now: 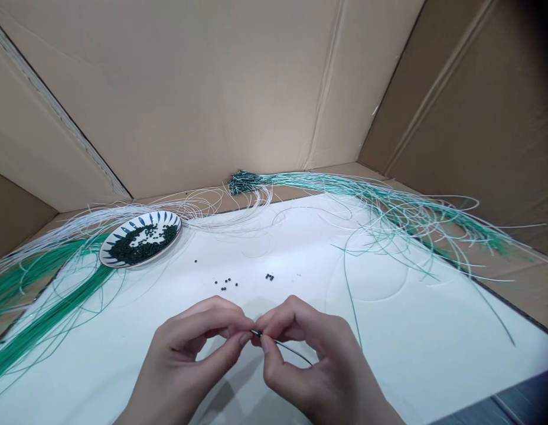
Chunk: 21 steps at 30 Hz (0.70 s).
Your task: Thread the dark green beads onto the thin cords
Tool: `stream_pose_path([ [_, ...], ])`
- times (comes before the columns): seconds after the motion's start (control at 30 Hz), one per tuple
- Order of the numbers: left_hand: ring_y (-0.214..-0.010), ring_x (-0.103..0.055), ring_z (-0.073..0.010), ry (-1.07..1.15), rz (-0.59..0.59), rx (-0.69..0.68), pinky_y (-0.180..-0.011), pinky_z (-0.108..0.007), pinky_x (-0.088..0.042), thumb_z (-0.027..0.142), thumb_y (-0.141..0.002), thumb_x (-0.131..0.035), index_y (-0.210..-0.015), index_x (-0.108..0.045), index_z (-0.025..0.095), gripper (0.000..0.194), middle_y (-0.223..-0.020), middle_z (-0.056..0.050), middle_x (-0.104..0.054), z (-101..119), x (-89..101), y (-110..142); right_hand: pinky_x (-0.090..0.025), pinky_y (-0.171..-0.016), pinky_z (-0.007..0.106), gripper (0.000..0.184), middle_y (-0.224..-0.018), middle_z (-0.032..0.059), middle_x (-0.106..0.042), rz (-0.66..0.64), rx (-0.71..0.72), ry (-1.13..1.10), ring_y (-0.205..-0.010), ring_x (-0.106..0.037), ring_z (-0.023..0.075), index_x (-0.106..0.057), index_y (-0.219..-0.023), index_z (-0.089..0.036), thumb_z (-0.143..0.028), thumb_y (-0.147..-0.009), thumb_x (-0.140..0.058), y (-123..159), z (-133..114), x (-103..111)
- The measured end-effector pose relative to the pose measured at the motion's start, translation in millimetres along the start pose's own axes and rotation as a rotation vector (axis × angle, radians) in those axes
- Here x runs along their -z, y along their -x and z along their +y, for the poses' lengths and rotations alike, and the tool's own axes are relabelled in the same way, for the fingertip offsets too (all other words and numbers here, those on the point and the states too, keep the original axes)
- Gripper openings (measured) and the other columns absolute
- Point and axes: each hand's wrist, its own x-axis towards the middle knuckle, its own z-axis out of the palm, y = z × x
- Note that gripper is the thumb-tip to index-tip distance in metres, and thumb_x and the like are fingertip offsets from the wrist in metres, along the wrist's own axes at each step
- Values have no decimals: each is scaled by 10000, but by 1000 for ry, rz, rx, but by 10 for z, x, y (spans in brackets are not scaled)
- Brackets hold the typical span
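My left hand [192,354] and my right hand [313,360] meet fingertip to fingertip low in the middle, just above a white sheet [411,354]. Both are pinched shut. My right thumb and forefinger hold a thin green string [296,352] that trails off to the right under the hand. Its tip [255,333] sits between the two pinches, where my left fingers press on something tiny and dark, too small to make out. A few loose dark beads [225,284] lie on the sheet just beyond my hands.
A blue-and-white plate [165,219] heaped with dark green beads stands at the back left. White and green strings [43,301] fan out at the left. More beaded strings [389,206] spread from a bundle at the back to the right. Cardboard walls [238,88] enclose the area.
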Motion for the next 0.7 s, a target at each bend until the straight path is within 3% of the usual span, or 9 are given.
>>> stream_pose_path([
  [0.27,-704,-661,-164,35,-41,30,-652,-215,-520,275,-775,-774,-735,-836,337,96,-730,8,-736,-12,10,0,-594,-706,210,82,-685,-21,-672,3,-60,-61,-649,-688,128,-575,-717,-214,-135,-736,-568,13,-22,-1],
  [0.7,-613,-599,-123,120,25,93,-580,-190,-487,274,-706,-843,-677,-830,288,35,-719,2,-717,2,-9,-8,-599,-716,236,99,-692,-24,-701,-7,-75,-91,-666,-700,145,-605,-730,-227,-130,-752,-604,12,-24,1],
])
